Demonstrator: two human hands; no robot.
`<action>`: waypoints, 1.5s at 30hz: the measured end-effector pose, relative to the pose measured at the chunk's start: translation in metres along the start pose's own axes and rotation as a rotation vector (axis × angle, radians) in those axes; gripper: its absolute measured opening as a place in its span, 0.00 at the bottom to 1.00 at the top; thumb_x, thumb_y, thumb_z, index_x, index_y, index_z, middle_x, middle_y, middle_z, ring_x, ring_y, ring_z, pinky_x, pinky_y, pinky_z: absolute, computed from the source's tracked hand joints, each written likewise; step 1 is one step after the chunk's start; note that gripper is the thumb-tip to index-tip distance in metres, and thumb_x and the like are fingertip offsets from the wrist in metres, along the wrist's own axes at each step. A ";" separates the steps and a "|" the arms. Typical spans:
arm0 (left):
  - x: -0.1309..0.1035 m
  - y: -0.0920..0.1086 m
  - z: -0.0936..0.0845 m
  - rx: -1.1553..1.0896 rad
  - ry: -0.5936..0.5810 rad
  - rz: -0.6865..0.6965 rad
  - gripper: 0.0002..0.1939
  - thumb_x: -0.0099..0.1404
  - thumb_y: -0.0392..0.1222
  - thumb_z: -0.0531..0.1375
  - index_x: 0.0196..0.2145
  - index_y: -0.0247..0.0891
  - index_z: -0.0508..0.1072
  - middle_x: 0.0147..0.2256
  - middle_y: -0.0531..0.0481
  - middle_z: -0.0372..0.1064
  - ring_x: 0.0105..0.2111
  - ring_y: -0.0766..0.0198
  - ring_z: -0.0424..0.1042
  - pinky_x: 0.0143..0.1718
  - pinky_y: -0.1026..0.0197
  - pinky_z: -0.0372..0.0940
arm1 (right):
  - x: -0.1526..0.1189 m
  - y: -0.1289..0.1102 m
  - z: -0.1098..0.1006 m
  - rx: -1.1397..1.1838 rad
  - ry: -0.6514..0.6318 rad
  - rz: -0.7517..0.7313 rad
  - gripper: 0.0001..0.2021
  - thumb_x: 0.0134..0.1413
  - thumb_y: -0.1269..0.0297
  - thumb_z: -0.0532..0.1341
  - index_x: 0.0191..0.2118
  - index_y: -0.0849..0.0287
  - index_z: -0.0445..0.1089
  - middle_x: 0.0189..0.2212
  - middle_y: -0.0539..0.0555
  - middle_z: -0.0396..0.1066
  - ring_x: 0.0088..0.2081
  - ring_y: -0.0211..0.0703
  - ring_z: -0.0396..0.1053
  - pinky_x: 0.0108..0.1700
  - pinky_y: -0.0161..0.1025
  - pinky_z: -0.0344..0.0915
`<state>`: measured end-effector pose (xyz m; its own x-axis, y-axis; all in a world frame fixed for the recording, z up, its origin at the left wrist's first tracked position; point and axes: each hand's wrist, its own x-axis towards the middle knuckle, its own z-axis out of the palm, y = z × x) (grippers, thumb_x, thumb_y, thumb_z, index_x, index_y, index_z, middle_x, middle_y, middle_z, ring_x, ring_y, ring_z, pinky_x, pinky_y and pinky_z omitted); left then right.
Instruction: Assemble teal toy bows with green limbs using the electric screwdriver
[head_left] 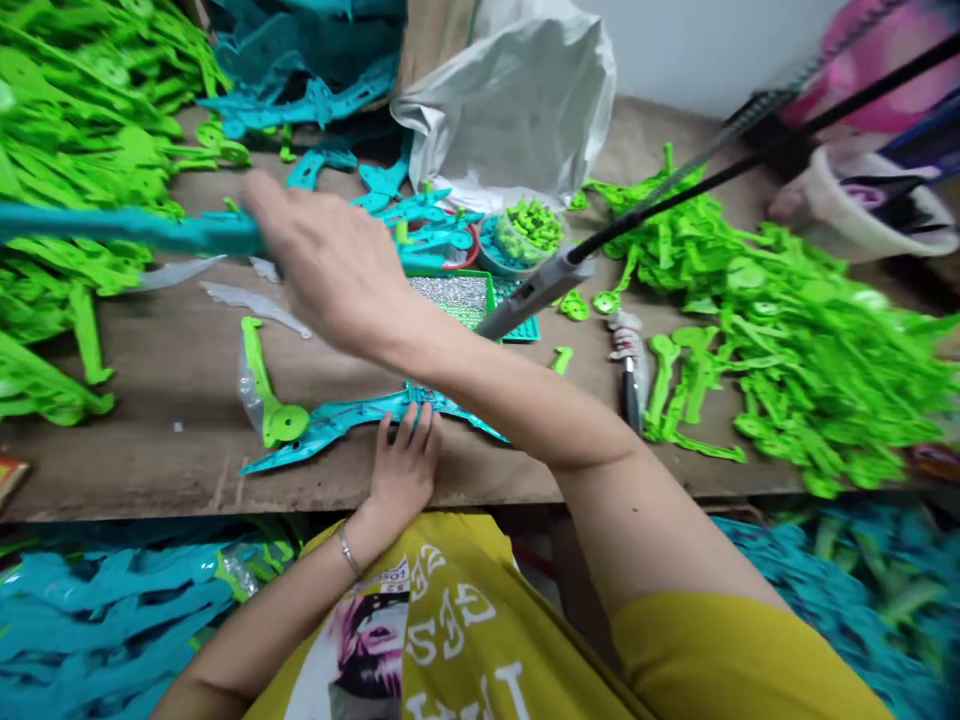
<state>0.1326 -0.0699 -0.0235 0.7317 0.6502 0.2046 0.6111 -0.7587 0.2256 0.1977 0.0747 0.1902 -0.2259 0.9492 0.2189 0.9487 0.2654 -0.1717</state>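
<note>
the left hand's fingers lie along the upper face of a blue part [345,412], slightly parted; the thumb is out of sight, so i cannot tell whether the left hand [405,475] pinches the part or only presses it. the right hand [334,265] is curled about the near end of a blue bar [150,230], which sticks out leftward above the table [165,400]. both bar and hand are blurred, and the exact finger placing underneath cannot be told.

the blue part rests near the table's front edge, its left tip by the round end of a green lever [281,420]. i'd judge the step in hand to be steadying one piece while handling the other. to do it well, rest the left fingers flat and light near the middle so the part doesn't rock, and hold the bar level, high enough not to rake the left heap [90,130].

the right forearm crosses in front of a grey tool [529,290] hung on a cord; a bit of room there would be wise. behind sit a tray [491,290] of silvery bits and a tub [499,258] of small green pieces. the right heap [810,330] lies well apart.
</note>
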 end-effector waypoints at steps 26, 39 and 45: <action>-0.004 -0.003 -0.007 0.054 -0.025 -0.076 0.25 0.66 0.32 0.51 0.59 0.37 0.69 0.58 0.40 0.69 0.54 0.46 0.68 0.55 0.42 0.57 | -0.224 0.182 0.003 0.471 -0.557 0.211 0.31 0.44 0.63 0.58 0.58 0.60 0.65 0.52 0.60 0.73 0.47 0.54 0.71 0.49 0.47 0.67; -0.004 -0.002 -0.010 0.043 0.051 -0.019 0.24 0.67 0.32 0.50 0.60 0.36 0.67 0.62 0.44 0.65 0.60 0.47 0.64 0.62 0.41 0.49 | -0.220 0.196 0.017 0.444 -0.502 0.219 0.32 0.43 0.65 0.59 0.59 0.64 0.66 0.45 0.59 0.77 0.39 0.52 0.73 0.42 0.43 0.67; -0.005 -0.002 -0.008 0.062 0.066 -0.019 0.23 0.68 0.31 0.50 0.58 0.34 0.70 0.58 0.40 0.70 0.61 0.47 0.63 0.62 0.41 0.49 | -0.190 0.152 0.027 0.487 -0.345 0.112 0.30 0.45 0.66 0.59 0.57 0.65 0.67 0.48 0.62 0.76 0.44 0.52 0.73 0.46 0.44 0.66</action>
<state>0.1250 -0.0715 -0.0173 0.6994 0.6644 0.2634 0.6439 -0.7457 0.1711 0.3789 -0.0606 0.0971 -0.2664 0.9542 -0.1363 0.7793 0.1300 -0.6131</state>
